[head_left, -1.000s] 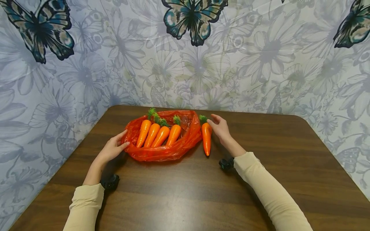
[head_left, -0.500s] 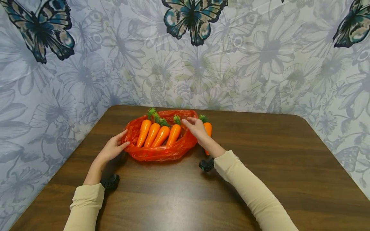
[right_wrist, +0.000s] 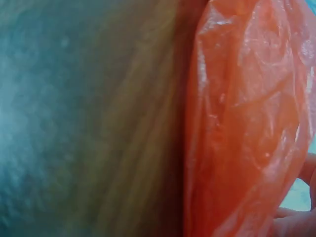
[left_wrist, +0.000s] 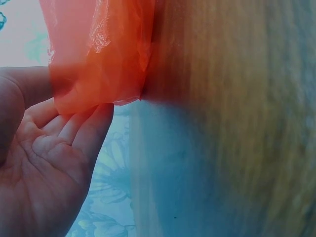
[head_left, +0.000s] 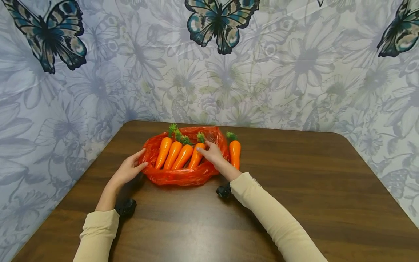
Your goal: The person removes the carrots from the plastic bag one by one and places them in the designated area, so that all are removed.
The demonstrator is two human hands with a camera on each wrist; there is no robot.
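Brown table (head_left: 294,189) with red bag (head_left: 180,178); my left hand (head_left: 127,170), loosely spread, touches the bag's left edge; my right hand (head_left: 214,154), thumb parted, at the rightmost of four bagged carrots (head_left: 183,156), grip undeterminable; a fifth carrot (head_left: 235,153) outside, right.

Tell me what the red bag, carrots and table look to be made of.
Red bag: thin, glossy plastic film; it's crinkled and see-through.
Carrots: probably smooth, shiny plastic; even orange, bright highlights.
Table: brown wood or wood-look laminate, soft sheen; grain shows.
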